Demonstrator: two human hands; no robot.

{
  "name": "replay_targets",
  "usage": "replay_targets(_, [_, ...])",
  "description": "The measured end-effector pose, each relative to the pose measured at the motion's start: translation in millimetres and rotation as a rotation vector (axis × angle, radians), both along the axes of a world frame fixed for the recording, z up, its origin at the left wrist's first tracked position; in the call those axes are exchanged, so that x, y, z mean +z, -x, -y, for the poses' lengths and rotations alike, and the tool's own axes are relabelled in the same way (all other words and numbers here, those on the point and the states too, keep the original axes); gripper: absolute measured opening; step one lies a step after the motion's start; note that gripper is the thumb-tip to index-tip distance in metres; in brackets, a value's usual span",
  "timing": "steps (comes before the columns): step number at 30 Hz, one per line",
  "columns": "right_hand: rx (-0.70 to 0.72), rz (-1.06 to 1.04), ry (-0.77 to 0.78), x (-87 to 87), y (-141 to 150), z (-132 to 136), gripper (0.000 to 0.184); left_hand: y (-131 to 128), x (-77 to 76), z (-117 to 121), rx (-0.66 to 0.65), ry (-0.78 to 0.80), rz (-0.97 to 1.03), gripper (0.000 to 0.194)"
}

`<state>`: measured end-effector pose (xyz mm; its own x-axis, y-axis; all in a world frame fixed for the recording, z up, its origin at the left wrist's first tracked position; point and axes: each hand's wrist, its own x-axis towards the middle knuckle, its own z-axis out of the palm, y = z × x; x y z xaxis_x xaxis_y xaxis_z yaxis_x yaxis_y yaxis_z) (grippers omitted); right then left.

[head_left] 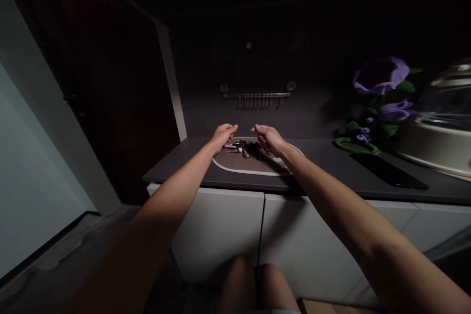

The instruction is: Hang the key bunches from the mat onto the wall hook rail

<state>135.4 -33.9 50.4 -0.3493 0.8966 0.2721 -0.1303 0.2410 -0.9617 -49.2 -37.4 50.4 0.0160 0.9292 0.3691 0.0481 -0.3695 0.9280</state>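
Both my hands are raised over an oval mat (246, 166) with a pale rim on the dark counter. Thumb and fingers of my left hand (222, 136) are pressed together, above the mat's left part. My right hand (269, 138) is also closed in a pinch, a short gap away. Whatever either hand holds, if anything, is too small and dark to make out. Below and between them lies a heap of keys and small trinkets (246, 149), partly in shadow, with a pink piece (230, 146) at its left. A pale item (277, 160) sits near my right wrist.
On the wall behind, a rail (257, 95) carries several hooks. To the right stand purple flowers (382, 76), a green ring (356, 146), a flat black object (390, 171) and a large clear-lidded container (441, 132). White cabinet doors (221, 225) are under the counter.
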Motion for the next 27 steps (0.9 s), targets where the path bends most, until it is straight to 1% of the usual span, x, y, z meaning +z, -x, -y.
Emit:
replay_targets(2, [-0.117, 0.007, -0.083, 2.9, 9.9, -9.2, 0.018, -0.1, 2.0, -9.9, 0.107, -0.119, -0.149, 0.019])
replay_targets(4, [-0.191, 0.028, -0.141, 1.4, 18.4, -19.9, 0.020, 0.0, -0.2, -20.5, 0.171, -0.222, -0.288, 0.012])
replay_targets(7, [-0.272, 0.138, -0.233, -8.5, 24.9, -36.7, 0.024, -0.6, -10.3, -33.1, 0.209, -0.321, -0.447, 0.008])
replay_targets(12, [-0.394, 0.433, -0.489, -31.4, 16.3, -55.6, 0.022, -1.6, -32.3, -39.0, 0.168, -0.426, -0.686, 0.015])
replay_targets(14, [-0.398, 0.579, -0.588, -36.6, 11.1, -58.4, 0.020, -0.3, -37.5, -38.6, 0.135, -0.493, -0.828, 0.019])
replay_targets(17, [-0.376, 0.772, -0.691, -38.5, 8.2, -58.8, 0.019, 3.4, -39.5, -37.4, 0.088, -0.569, -1.017, 0.025])
replay_targets(19, [-0.366, 0.852, -0.713, -38.0, 9.5, -57.9, 0.021, 5.5, -38.7, -36.0, 0.073, -0.578, -1.071, 0.027])
replay_targets(22, [-0.372, 0.916, -0.708, -37.7, 12.9, -57.1, 0.022, 6.5, -37.7, -32.9, 0.050, -0.573, -1.084, 0.026])
replay_targets(27, [-0.378, 0.921, -0.701, -39.4, 15.3, -58.9, 0.020, 5.4, -38.8, -30.7, -0.026, -0.536, -1.011, 0.015])
